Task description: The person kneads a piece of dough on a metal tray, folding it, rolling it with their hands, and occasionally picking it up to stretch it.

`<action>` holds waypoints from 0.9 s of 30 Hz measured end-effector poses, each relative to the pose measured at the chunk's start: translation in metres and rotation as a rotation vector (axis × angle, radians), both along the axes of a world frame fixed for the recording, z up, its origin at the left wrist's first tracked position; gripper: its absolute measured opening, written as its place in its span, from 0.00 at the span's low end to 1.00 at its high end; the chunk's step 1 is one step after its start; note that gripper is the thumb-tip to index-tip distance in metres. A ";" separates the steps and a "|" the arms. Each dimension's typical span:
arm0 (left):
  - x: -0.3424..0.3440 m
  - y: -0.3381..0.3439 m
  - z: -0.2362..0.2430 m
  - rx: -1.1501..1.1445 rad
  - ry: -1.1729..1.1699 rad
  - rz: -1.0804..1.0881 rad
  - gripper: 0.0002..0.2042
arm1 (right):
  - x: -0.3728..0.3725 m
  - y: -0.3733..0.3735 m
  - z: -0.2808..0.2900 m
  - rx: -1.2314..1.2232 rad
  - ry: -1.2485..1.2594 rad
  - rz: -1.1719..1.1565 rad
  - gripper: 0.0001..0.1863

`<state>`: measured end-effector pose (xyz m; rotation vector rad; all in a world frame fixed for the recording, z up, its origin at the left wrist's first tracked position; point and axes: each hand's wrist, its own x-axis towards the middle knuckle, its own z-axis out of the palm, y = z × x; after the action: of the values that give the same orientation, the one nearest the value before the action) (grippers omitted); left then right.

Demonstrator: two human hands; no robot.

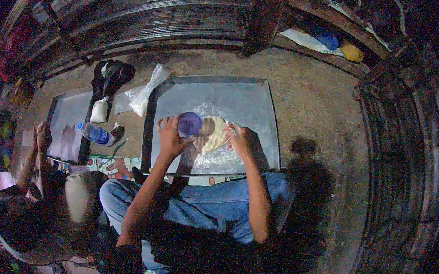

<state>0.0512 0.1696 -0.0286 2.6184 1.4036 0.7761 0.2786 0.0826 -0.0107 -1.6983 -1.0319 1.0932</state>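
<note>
A lump of pale dough [213,142] lies amid scattered white flour on a grey metal tray [181,95] in front of my crossed legs. My left hand [169,137] has its fingers around a round purple-blue cup [190,125], tilted above the dough's left side. What the cup holds cannot be made out. At the right edge of the dough, my right hand [239,140] has its fingers curled against it, with whitish smears on the fingertips.
Left of the tray are a clear bag of white powder [148,91], a black bag [110,77], a small white bag [99,111] and a water bottle [95,133]. A second tray [70,125] stands farther left, by another person's hands [42,136]. Corrugated metal walls [182,18] enclose the space.
</note>
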 end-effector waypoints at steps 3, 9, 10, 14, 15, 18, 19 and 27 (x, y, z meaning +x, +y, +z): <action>-0.018 0.003 0.026 -0.110 -0.010 0.063 0.42 | 0.000 0.005 -0.007 0.027 0.019 -0.036 0.16; -0.074 0.024 0.091 -0.231 0.080 0.149 0.41 | 0.007 0.015 -0.070 0.173 0.031 -0.104 0.15; -0.096 0.035 0.085 -0.228 0.094 0.186 0.40 | 0.007 0.018 -0.074 0.166 0.017 -0.095 0.15; -0.157 0.043 0.090 -0.277 0.153 0.329 0.40 | 0.002 0.019 -0.053 0.200 -0.090 -0.026 0.14; -0.165 0.046 0.086 -0.324 0.174 0.386 0.40 | 0.008 0.017 -0.056 0.147 -0.177 -0.033 0.15; -0.187 0.049 0.070 -0.210 0.104 0.479 0.41 | 0.013 0.015 -0.068 0.058 -0.375 0.027 0.16; -0.188 0.055 0.057 -0.179 0.091 0.495 0.41 | 0.024 0.012 -0.078 0.032 -0.447 0.041 0.17; -0.185 0.060 0.025 -0.320 0.233 0.587 0.39 | 0.023 0.005 -0.064 -0.068 -0.384 0.065 0.15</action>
<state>-0.1341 0.2293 -0.0037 2.1160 2.1939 0.2398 0.3012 0.0880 -0.0749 -1.9908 -1.3068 0.8671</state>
